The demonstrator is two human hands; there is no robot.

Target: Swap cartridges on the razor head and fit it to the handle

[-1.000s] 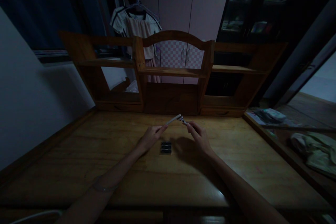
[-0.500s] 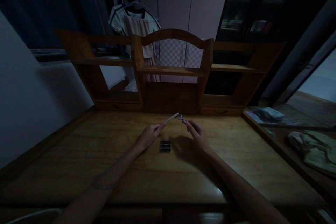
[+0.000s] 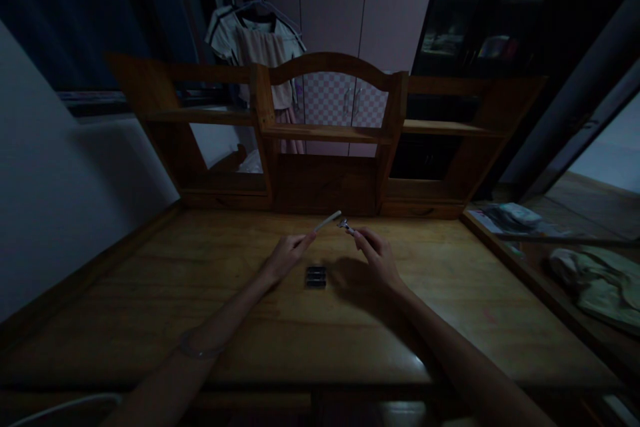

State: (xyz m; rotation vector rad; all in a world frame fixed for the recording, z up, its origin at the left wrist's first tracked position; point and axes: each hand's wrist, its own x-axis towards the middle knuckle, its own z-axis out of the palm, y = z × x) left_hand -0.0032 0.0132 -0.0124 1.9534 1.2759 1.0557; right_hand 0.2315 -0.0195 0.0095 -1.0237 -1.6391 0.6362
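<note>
Black cartridge pack (image 3: 316, 276) lies on counter (image 3: 150, 293) between our wrists | left hand (image 3: 283, 257) pinches light, stiff razor handle (image 3: 327, 221); hold mid-shaft | right hand (image 3: 379, 257) pinches small metal razor head (image 3: 345, 224), judged sharp.

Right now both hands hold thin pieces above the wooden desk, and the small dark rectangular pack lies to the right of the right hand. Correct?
Not quite. In the head view the small dark rectangular pack lies on the wooden desk between the left hand and right hand, not right of the right one. Both hands do hold thin pieces above the desk.
</note>
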